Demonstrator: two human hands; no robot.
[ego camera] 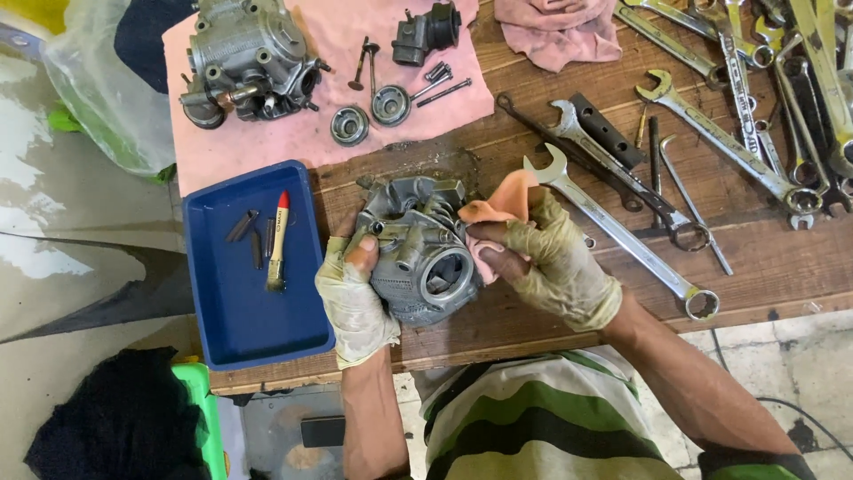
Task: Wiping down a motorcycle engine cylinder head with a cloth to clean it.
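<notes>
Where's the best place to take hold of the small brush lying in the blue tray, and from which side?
Probably take the brush by its pale handle, mid-length, coming straight down from above. It lies flat and nearly upright in the picture in the blue tray, red tip away from the person, bristles near. The dark metal pieces sit close on its left, so pinch across the handle, from the right side.

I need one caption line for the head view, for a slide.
Gloved left hand steadies a grey engine part on a wooden bench while the right hand wipes it with a pink rag.
</notes>
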